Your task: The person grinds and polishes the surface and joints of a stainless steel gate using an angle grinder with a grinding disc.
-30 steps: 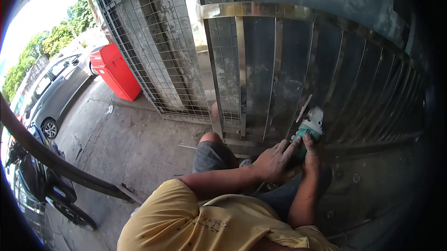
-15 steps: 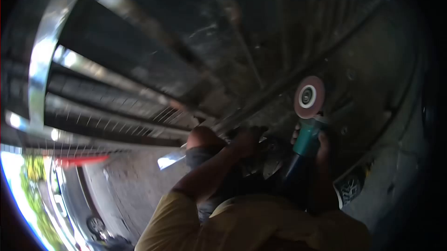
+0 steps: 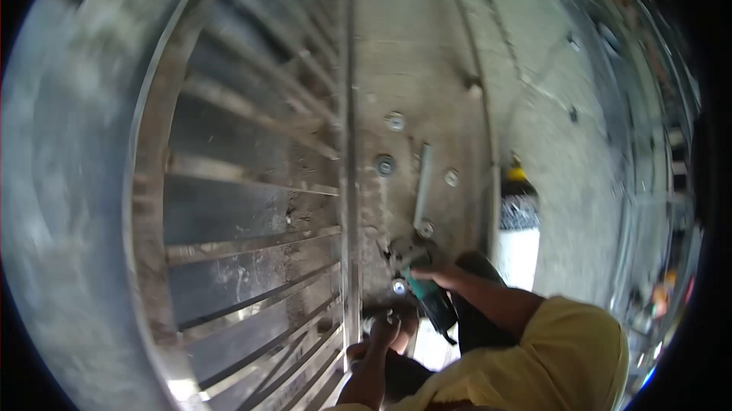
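Note:
A green and black angle grinder (image 3: 428,293) is in my right hand (image 3: 438,274), low over the floor beside my leg. Its grey head points away and to the left; the disc cannot be made out from this side. My left hand (image 3: 387,329) is closed near my foot, close to the metal rail; a small shiny spot shows at its fingers, too blurred to name. Left of both hands lies a large barred metal frame (image 3: 349,144). Just beyond the grinder, a flat metal strip (image 3: 423,182) lies on the floor.
Several round discs lie about the floor, among them a dark disc (image 3: 385,165) and a pale disc (image 3: 395,121). A yellow-topped object (image 3: 517,171) stands right of a long floor edge. Blurred metal lengths (image 3: 644,182) line the far right.
My view has swung round over the frame and floor. The grinder, earlier raised with its reddish disc facing me, is now lower with its head turned away. My left hand stays closed.

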The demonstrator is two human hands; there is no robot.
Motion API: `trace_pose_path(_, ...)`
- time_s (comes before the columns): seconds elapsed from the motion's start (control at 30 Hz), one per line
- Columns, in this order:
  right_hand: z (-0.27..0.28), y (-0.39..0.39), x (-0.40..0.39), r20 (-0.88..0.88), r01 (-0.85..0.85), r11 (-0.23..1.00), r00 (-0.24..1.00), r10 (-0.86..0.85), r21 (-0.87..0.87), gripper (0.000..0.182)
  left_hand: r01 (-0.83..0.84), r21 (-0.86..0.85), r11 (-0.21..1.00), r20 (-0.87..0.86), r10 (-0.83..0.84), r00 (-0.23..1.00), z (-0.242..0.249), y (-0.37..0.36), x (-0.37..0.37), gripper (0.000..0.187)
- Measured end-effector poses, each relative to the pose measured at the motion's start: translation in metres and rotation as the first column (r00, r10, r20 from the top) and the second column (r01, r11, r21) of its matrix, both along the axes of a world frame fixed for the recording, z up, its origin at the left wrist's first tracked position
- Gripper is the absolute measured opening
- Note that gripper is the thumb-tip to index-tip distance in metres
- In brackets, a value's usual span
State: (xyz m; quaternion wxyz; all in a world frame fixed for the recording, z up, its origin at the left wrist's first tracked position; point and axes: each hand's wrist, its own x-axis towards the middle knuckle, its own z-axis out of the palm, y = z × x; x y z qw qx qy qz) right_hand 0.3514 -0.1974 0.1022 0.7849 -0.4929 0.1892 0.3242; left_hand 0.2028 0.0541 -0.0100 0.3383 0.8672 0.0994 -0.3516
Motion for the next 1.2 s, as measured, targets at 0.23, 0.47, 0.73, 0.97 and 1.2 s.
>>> trace_pose_path(0.23,0.187,-0.087,0.01,-0.264,0.541,0.784,0.839,-0.476,0.306,0.05,0.581,-0.027,0.814,-0.164,-0.577,0.8,0.3,-0.005,0.102,0.054)
trace_pose_path(0.47,0.355,-0.202,0.11,0.091,0.59,0.608,0.674,-0.733,0.531,0.063,0.551,-0.625,0.553,-0.04,-0.728,0.685,0.401,-0.187,0.214,0.044)
trace_pose_path(0.73,0.451,-0.308,0.137,0.491,0.58,0.637,0.412,-0.767,0.507,0.087,0.766,0.02,0.642,0.488,-0.675,0.553,0.346,-0.235,0.352,0.025)
trace_pose_path(0.97,0.466,-0.354,0.22,0.58,0.62,0.559,0.198,-0.79,0.55,0.092,0.467,-0.129,0.875,0.625,-0.295,0.723,0.36,-0.268,0.543,0.029)
trace_pose_path(1.2,0.453,-0.405,0.423,0.647,0.648,0.59,0.191,-0.738,0.481,0.094,0.42,-0.267,0.868,0.687,-0.134,0.714,0.358,-0.358,0.81,0.03)
